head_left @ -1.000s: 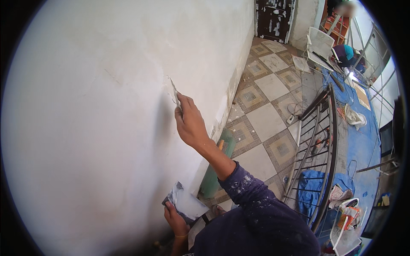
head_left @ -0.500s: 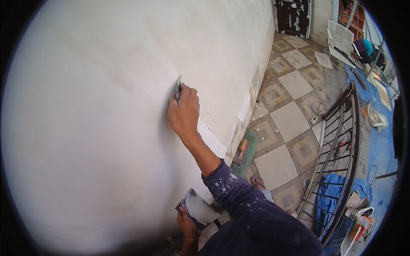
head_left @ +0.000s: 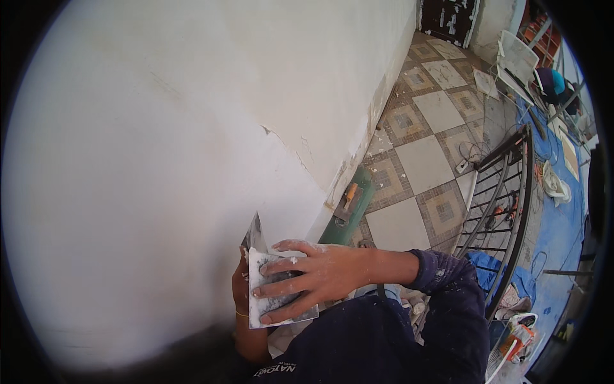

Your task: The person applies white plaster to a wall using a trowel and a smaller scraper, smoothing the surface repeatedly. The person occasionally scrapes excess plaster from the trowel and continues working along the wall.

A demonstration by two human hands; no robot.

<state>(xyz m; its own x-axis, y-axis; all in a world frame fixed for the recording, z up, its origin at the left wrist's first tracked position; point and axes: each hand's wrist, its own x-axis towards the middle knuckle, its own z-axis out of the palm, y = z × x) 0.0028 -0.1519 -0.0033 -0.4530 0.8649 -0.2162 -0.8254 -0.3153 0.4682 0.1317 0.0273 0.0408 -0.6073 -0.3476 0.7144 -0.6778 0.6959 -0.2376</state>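
Both hands are together low in front of the body, close to the white wall (head_left: 147,211). The right hand (head_left: 320,274) holds a paste-coated plate (head_left: 273,278); its four fingers are spread across the face of the plate, and the thumb is out of sight. White residue marks the fingers and thickens along the left edge of the plate. The left hand (head_left: 240,285), with a thin yellow band (head_left: 242,314) at the wrist, is closed on a grey plate (head_left: 254,234) behind the first; most of this grip is hidden. One corner of the grey plate points upward beside the wall. The plates overlap; whether their faces touch fully cannot be told.

The wall surface is smooth and bright at lower left. A ragged, peeling line (head_left: 297,157) runs down its right part toward the base.

On the tiled floor (head_left: 422,168), along the wall foot, lies a long green object (head_left: 334,235); a trowel (head_left: 350,195) with an orange handle rests on it. To the right stands a dark metal railing (head_left: 527,192), with a blue sheet (head_left: 551,224) beyond. A white chair (head_left: 518,56) stands at upper right, near another person (head_left: 551,83) in dark and teal clothing. At top, a dark door (head_left: 446,20) bears white patches.
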